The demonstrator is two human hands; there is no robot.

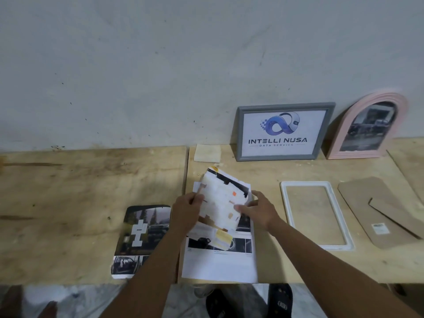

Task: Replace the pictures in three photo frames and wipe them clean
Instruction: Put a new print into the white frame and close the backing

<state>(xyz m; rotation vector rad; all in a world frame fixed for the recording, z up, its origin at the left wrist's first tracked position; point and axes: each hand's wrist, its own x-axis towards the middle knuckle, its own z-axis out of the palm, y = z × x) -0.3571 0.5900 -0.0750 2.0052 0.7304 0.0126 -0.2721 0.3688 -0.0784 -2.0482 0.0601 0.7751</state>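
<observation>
Paper, light, floppy and probably easy to tear, the taped picture (226,198) sits over loose sheets (218,262) toward the bench's (91,184) six o'clock edge, left hand (185,212) pinching its nine o'clock edge, right hand (259,211) its three o'clock edge, likely the safest holds.

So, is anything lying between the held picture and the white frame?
Nothing visible. The left hand and right hand hold the picture; the white frame lies flat to its right, no picture in it, with only bare table between. The backing lies beyond the frame.
</observation>
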